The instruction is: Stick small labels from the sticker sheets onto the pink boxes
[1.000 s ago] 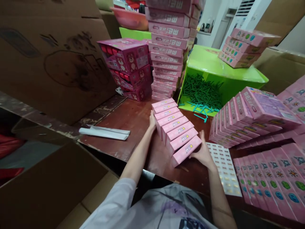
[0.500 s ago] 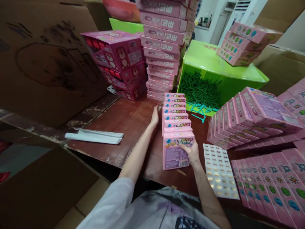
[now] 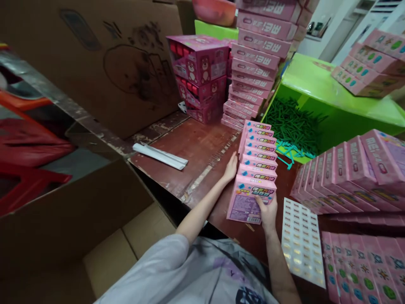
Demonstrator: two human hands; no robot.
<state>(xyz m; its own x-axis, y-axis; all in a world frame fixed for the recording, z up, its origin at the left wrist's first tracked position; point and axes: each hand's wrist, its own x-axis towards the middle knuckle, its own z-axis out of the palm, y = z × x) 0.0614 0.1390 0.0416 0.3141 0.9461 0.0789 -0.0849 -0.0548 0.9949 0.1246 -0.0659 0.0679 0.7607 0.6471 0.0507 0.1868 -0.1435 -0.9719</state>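
A row of upright pink boxes [image 3: 257,148] stands one behind another on the dark red table, its front faces turned toward me. My right hand [image 3: 268,210] grips the right side of the nearest pink box [image 3: 245,205], thumb on its printed purple face; the other fingers are hidden behind the edge. My left hand [image 3: 230,169] lies along the row's left side with straight fingers, holding nothing. Fingertips and boxes are very close; contact is hard to tell. To the right of my right hand lies a sheet of small gold stickers [image 3: 302,240].
Pink boxes lean in rows [image 3: 340,177] at right. Behind stand a tall pink stack [image 3: 261,50], bear-printed boxes [image 3: 202,63] and a green bin [image 3: 341,80] holding dark green sticks. A white folded strip [image 3: 160,156] lies left, near an open carton [image 3: 79,236].
The view has swung left, so everything appears farther right. My left hand has come closer to the row's left side. My right hand keeps its hold on the front box.
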